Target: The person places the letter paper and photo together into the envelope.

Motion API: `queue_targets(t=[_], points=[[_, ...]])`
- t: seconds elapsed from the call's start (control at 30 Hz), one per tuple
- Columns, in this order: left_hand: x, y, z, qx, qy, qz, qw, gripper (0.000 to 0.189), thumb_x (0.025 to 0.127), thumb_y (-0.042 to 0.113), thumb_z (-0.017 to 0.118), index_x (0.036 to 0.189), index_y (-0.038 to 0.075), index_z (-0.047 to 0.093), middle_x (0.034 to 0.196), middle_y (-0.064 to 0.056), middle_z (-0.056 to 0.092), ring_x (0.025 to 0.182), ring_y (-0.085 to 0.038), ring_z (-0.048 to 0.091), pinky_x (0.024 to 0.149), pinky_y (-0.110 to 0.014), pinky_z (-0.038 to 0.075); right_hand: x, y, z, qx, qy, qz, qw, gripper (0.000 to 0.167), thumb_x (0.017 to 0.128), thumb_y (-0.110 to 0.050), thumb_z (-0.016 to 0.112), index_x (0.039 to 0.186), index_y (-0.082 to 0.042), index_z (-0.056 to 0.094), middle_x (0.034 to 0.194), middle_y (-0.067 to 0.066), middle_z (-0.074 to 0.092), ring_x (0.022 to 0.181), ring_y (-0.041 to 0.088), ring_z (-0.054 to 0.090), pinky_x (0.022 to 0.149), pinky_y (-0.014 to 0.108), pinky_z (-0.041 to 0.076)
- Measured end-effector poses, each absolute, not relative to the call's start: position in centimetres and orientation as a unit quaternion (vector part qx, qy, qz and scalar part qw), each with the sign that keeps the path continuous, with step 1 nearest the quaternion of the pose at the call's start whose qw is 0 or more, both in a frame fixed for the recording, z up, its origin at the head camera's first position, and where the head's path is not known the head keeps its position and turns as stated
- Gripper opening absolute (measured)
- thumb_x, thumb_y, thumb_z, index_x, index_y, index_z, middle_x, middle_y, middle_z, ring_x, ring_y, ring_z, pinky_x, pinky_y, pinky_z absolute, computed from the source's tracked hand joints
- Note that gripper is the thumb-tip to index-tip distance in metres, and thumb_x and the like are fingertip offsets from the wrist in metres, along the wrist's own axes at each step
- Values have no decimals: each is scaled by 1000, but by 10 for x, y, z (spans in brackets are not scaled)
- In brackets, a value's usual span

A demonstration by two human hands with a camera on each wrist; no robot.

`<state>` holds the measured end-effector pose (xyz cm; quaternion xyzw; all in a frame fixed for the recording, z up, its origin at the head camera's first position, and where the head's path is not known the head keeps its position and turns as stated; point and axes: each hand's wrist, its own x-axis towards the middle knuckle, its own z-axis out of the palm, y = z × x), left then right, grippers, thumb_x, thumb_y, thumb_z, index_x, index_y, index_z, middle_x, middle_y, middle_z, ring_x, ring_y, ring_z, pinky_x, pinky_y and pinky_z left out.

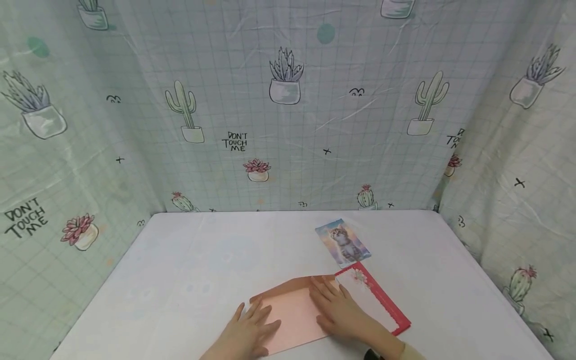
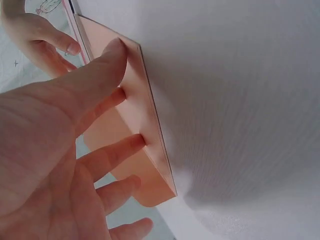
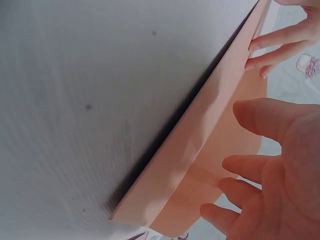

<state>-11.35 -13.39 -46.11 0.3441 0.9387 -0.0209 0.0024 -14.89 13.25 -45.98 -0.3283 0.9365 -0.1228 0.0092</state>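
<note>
A pale pink envelope lies on the white table, its darker orange-brown flap unfolded along the far side. My left hand rests on the envelope's left end with fingers spread. In the left wrist view, the thumb and fingertips of that hand touch the envelope's face. Across the right part of the envelope lies my right hand, fingers extended toward the flap. The right wrist view shows this hand with fingers apart over the flap side.
A white card with a red border and a flower decoration lies at the envelope's right, partly covered by the right hand and forearm. Beyond it is a kitten picture. A cactus-print curtain hangs around the table.
</note>
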Motion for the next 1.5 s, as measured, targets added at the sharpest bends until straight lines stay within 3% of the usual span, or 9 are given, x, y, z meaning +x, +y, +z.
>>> queue_targets(t=[0.37,0.9,1.23,1.5], points=[[-121,-140,-463,369,929,-5,-14,56,69,44,64,123,34,51,128,-2,49,124,-34,40,89,-54,41,-160,129,-459,-324,938,-120,32,52,87,-27,51,133,-4,40,145,15,28,133,37,25,97,65,25],[-122,-139,-464,331,943,21,-1,60,65,44,67,122,34,51,138,-16,40,128,-41,32,92,-58,36,-168,126,-465,-312,943,-109,45,57,87,-28,52,136,-6,35,147,13,25,133,37,25,99,64,22],[-124,-146,-470,340,938,49,-51,67,65,51,61,125,24,50,138,-23,35,124,-45,33,89,-63,35,-172,127,-463,-308,943,-102,78,57,87,-31,52,137,-10,34,148,12,23,135,36,20,100,65,20],[-125,-146,-470,331,943,24,-38,68,67,58,55,126,26,48,134,-20,43,126,-42,34,90,-61,36,-175,126,-460,-307,939,-113,105,56,87,-32,51,137,-11,35,147,10,25,135,34,21,100,64,19]])
